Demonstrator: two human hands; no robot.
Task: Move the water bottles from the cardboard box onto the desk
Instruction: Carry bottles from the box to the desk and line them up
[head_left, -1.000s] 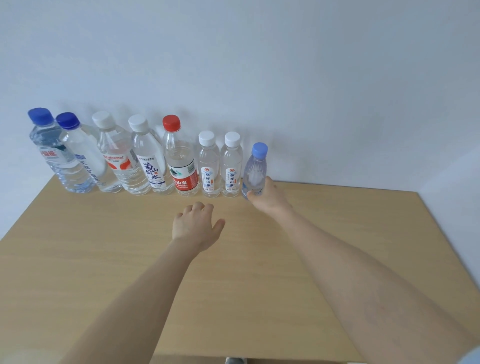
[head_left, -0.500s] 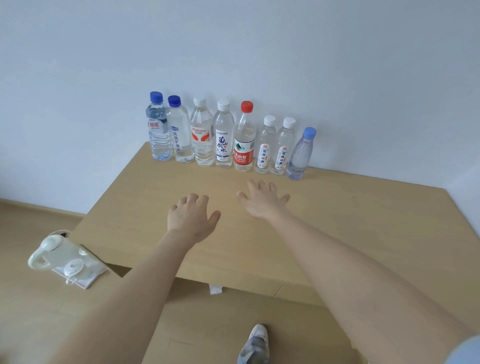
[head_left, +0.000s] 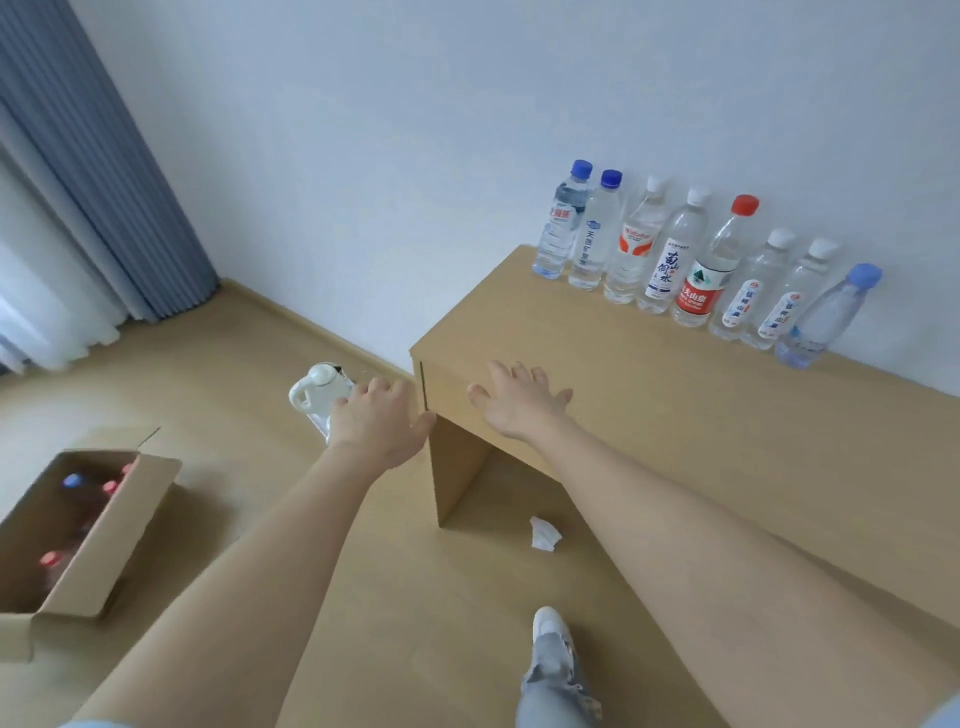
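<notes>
Several water bottles stand in a row along the wall on the wooden desk (head_left: 649, 410), from a blue-capped bottle (head_left: 561, 228) at the left to a small light-blue-capped bottle (head_left: 826, 317) at the right. The open cardboard box (head_left: 109, 525) sits on the floor at the lower left, with several more bottles (head_left: 72, 483) inside, seen as red and blue caps. My left hand (head_left: 376, 423) hangs open beyond the desk's left corner, holding nothing. My right hand (head_left: 519, 400) is open with fingers spread above the desk's left end, empty.
A white kettle (head_left: 317, 389) stands on the floor behind my left hand. A crumpled tissue (head_left: 544, 532) lies under the desk. My shoe and trouser leg (head_left: 553, 660) are at the bottom. Blue curtains (head_left: 104, 171) hang at the left.
My right hand let go of the light-blue-capped bottle and drew back from the row. My view swung left and back, bringing the floor, kettle and cardboard box into sight.
</notes>
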